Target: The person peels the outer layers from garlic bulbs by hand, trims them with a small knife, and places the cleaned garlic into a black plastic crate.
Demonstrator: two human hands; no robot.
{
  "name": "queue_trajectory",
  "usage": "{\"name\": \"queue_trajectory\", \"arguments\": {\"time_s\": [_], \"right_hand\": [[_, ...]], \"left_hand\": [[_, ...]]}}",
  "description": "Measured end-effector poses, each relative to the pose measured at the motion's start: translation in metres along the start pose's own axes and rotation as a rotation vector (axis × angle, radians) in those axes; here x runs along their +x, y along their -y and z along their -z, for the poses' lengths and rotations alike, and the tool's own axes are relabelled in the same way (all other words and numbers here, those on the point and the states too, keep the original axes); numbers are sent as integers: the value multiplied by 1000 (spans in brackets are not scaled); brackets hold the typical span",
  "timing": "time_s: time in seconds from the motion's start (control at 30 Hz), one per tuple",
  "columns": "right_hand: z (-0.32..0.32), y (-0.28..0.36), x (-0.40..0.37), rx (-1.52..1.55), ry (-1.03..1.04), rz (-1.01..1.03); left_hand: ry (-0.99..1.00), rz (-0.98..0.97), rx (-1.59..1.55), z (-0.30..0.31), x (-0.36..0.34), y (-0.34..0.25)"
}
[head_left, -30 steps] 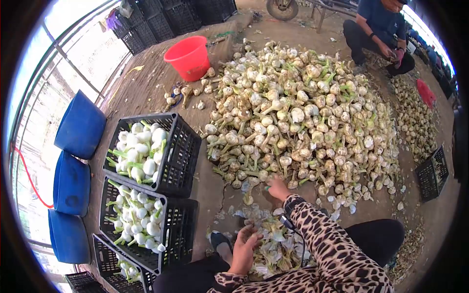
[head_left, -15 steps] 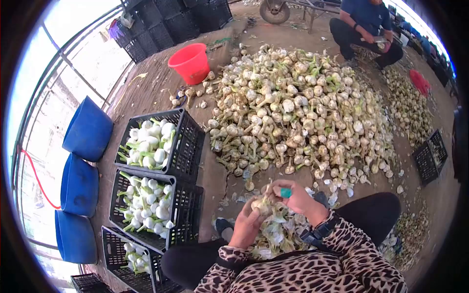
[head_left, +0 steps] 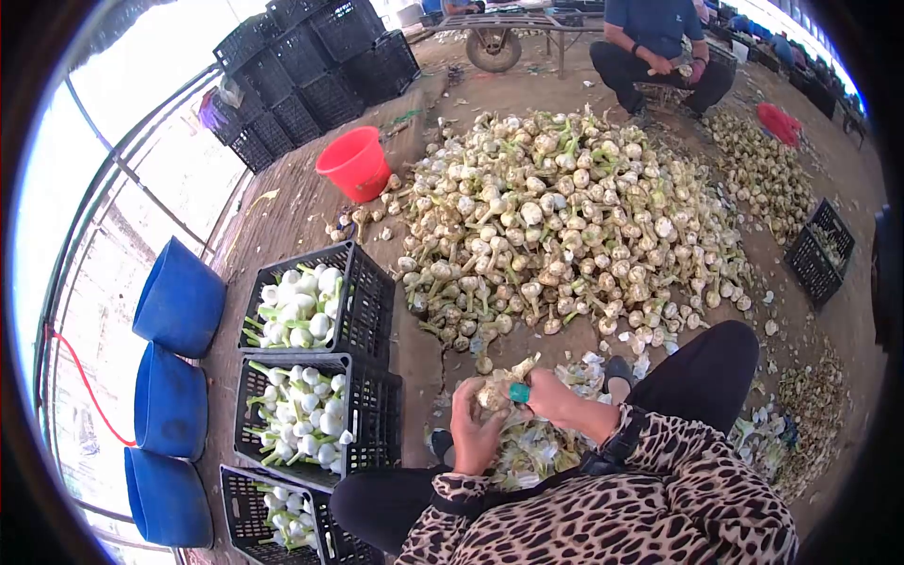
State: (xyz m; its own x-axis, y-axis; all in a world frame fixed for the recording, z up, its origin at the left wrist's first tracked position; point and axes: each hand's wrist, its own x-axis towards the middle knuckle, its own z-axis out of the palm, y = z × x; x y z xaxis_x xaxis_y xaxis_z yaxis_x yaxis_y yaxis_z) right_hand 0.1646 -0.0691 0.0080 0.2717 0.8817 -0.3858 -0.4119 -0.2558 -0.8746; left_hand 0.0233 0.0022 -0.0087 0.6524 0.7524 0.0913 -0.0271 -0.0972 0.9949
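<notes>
A garlic bulb (head_left: 492, 394) with a dry outer skin sits between my two hands, above my lap. My left hand (head_left: 474, 430) is wrapped round the bulb from the left. On the right, my right hand (head_left: 552, 395) is closed at the stem end of the same bulb, with a green wrap (head_left: 520, 393) on one finger. Loose peeled skins (head_left: 541, 447) lie on the ground below my hands. A large heap of unpeeled garlic (head_left: 565, 226) spreads out beyond them.
Crates of white peeled garlic (head_left: 372, 320) stand at the left, beside blue tubs (head_left: 179, 301). A red bucket (head_left: 356, 168) is behind. Another person (head_left: 659, 38) squats past the heap. A black crate (head_left: 817, 259) lies at the right.
The view has shifted, so the heap and crates sit differently in it. My right hand has turned and lowered round the stem, which now tilts to the right.
</notes>
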Motion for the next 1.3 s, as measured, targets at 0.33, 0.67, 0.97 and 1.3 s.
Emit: {"name": "queue_trajectory", "arguments": {"time_s": [0.33,0.67,0.97,1.3], "right_hand": [[8,17,-4,-476,44,301],[17,15,-2,-534,17,245],[38,31,-15,-162,450,140],[46,9,-12,840,289,7]], "left_hand": [[-11,353,-605,7,-1,-19],[-85,580,-708,-19,10,-27],[238,561,-622,3,11,-15],[315,532,-1016,2,7,-15]]}}
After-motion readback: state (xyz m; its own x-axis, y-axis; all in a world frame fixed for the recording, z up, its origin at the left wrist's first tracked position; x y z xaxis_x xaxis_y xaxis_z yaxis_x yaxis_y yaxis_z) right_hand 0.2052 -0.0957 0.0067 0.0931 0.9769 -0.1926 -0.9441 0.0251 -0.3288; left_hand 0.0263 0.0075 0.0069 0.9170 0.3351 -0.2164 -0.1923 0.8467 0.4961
